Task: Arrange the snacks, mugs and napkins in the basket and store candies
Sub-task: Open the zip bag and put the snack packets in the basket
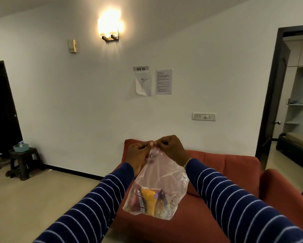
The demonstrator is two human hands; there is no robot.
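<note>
A clear plastic bag (162,174) hangs in the air in front of me, above the red sofa. At its bottom lie several snack packets (147,201), among them a red one and a yellow one. My left hand (138,153) and my right hand (171,148) are raised side by side and both pinch the knotted top of the bag with curled fingers. No basket, mug or napkin is in view.
A red sofa (234,174) stands below and to the right of the bag. A dark stool (23,162) with a teal bowl (21,147) is at the far left by the wall. Doorways open at the left and the right.
</note>
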